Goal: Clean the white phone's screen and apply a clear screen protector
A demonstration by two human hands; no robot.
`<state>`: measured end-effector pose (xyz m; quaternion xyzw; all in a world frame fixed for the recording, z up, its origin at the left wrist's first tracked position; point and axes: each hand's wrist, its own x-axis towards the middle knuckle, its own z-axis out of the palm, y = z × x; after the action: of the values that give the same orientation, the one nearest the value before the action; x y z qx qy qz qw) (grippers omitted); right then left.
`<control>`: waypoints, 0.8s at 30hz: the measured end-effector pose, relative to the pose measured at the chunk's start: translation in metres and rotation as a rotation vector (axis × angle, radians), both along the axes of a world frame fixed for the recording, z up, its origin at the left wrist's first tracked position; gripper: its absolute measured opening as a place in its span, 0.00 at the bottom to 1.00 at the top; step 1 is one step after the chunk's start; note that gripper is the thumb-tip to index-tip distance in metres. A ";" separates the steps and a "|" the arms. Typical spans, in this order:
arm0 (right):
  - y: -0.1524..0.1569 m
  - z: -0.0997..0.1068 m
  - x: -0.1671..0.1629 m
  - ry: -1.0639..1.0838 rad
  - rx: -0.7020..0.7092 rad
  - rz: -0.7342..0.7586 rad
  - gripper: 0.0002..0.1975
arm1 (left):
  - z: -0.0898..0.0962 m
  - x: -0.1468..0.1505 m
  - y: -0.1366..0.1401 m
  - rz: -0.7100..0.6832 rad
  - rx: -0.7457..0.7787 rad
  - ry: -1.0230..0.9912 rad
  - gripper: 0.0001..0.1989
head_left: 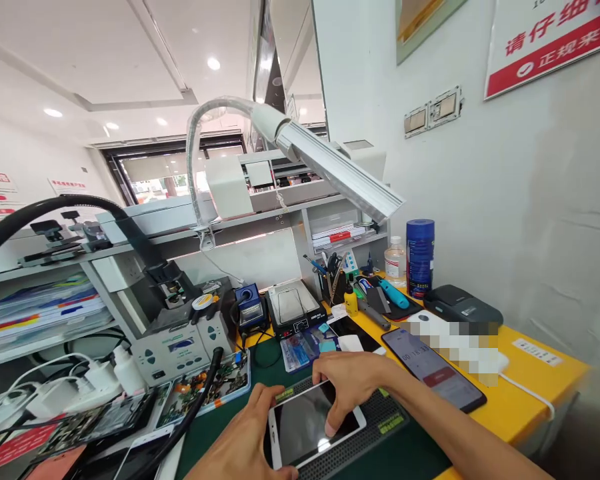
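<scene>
A white-framed smartphone (303,427) with a dark, glossy screen lies face up on a black perforated pad (380,415) at the bottom centre. My left hand (247,433) is closed around its left end, fingertips at the far edge and thumb at the near edge. From the right, my right hand (353,383) reaches over the phone. Its thumb presses on the screen while its fingers bend over the far edge, where the tips are partly hidden. Under the pad is a dark green mat (220,417).
Right of the pad lies a phone showing a timer (433,370). A tray of small parts (210,387) and a grey soldering or hot-air station (177,353) stand on the left. Behind are a heating plate (295,307) and a yellow bottle (351,302). A lamp (340,170) hangs above.
</scene>
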<state>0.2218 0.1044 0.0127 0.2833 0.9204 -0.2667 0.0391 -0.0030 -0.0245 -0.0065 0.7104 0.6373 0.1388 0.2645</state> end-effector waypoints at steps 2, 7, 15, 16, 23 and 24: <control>0.000 0.002 0.000 -0.018 -0.044 0.014 0.32 | -0.005 -0.001 0.002 0.011 0.075 0.049 0.43; -0.001 0.010 0.001 0.022 -0.153 0.037 0.23 | -0.018 -0.009 0.007 -0.045 0.218 0.141 0.37; -0.003 0.009 0.003 0.032 -0.204 0.002 0.22 | -0.018 -0.004 -0.001 -0.056 0.324 0.193 0.38; -0.004 0.010 0.004 0.050 -0.235 0.011 0.21 | -0.018 -0.002 -0.002 -0.060 0.333 0.192 0.38; 0.000 0.005 0.006 0.257 -0.501 -0.056 0.20 | -0.008 -0.007 -0.002 0.022 0.469 0.108 0.39; 0.002 0.002 0.004 0.317 -0.519 -0.096 0.21 | -0.006 -0.011 -0.001 0.093 0.485 0.050 0.39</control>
<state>0.2260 0.1067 0.0152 0.2620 0.8016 -0.5354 -0.0465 -0.0139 -0.0258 -0.0128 0.7261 0.6237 0.2822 0.0639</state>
